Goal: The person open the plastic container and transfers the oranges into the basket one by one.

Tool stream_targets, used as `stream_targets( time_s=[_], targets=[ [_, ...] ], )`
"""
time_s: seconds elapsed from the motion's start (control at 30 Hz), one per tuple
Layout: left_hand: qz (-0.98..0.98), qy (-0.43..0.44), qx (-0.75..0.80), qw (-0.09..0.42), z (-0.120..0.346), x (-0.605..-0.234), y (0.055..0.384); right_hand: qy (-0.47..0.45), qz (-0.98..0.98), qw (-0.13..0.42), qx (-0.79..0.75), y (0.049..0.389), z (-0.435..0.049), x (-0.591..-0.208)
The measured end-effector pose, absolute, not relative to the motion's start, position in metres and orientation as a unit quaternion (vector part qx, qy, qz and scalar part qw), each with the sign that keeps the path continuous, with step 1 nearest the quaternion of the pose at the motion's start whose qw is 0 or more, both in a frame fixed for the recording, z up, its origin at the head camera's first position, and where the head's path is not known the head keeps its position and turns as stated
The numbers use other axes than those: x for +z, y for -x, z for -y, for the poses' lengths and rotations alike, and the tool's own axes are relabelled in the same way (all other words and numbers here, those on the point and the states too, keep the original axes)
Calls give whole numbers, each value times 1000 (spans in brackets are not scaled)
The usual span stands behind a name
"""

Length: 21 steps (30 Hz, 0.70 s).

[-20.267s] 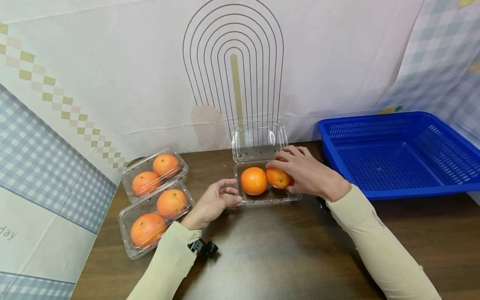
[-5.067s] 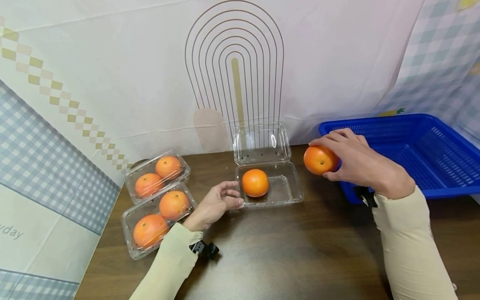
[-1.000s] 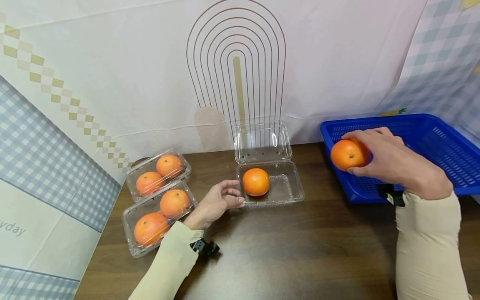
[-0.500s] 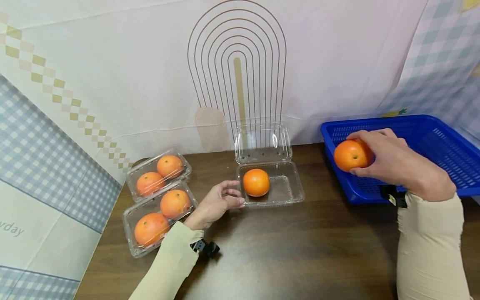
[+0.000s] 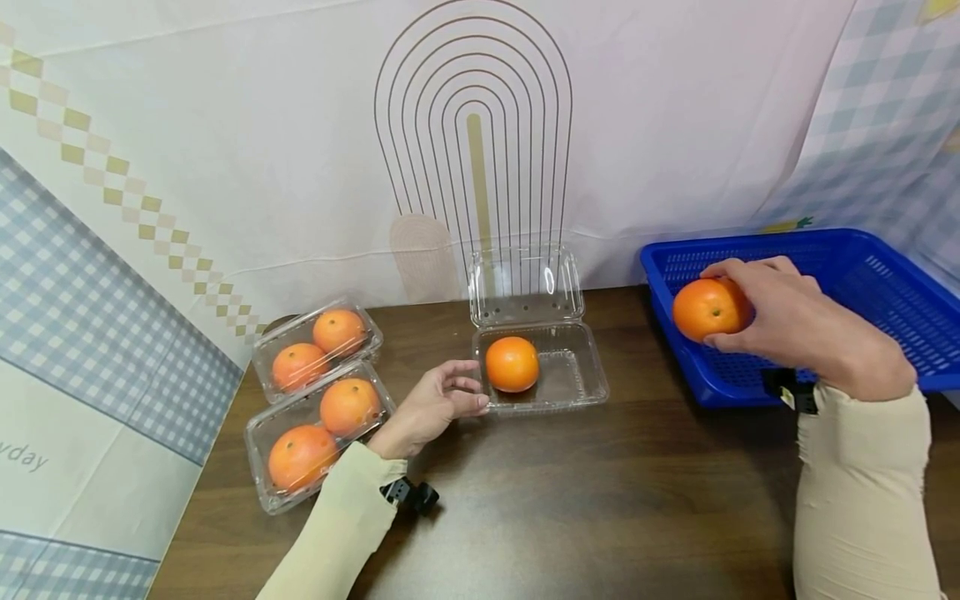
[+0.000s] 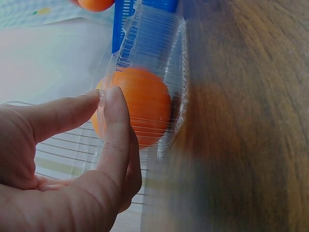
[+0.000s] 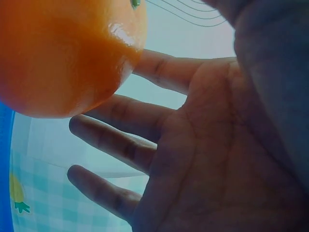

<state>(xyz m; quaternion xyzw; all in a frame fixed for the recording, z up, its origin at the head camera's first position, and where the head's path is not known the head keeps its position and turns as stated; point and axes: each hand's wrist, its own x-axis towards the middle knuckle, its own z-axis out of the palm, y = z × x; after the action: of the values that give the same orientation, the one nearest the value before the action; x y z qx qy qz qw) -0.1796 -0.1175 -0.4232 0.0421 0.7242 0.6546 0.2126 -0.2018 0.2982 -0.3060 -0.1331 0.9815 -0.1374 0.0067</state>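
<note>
My right hand [image 5: 802, 321] holds an orange [image 5: 711, 309] between thumb and fingers, over the near-left side of a blue plastic basket [image 5: 697, 379]. In the right wrist view the orange [image 7: 63, 58] sits at the fingertips, away from the palm. With thumb and index finger my left hand [image 5: 431, 408] pinches the left rim of a clear plastic clamshell box [image 5: 577, 375], as the left wrist view shows. The box's lid [image 5: 525, 283] stands raised behind it. One orange [image 5: 512, 364] lies in the box's left half.
Two closed clear boxes, a rear one [image 5: 262, 354] and a front one [image 5: 262, 496], lie at the left of the brown table [image 5: 570, 508]. Each contains two oranges. A patterned cloth wall [image 5: 315, 150] rises behind the table.
Since the oldest frame, my right hand has carried an orange from the open box rightward to above the basket. Lately it has shifted only slightly right. My left hand has stayed at the box.
</note>
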Motion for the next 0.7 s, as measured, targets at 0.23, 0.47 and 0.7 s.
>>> stream_targets(
  time_s=[0.23, 0.47, 0.7],
  targets=[
    [-722, -42, 657, 214, 117, -423, 179, 126, -982, 12, -136, 202, -301, -306],
    [-716, -41, 663, 213, 117, -424, 179, 123, -983, 17, -135, 202, -302, -307],
    [-725, -38, 656, 208, 117, -424, 180, 121, -983, 18, -139, 199, -301, -306]
  ],
)
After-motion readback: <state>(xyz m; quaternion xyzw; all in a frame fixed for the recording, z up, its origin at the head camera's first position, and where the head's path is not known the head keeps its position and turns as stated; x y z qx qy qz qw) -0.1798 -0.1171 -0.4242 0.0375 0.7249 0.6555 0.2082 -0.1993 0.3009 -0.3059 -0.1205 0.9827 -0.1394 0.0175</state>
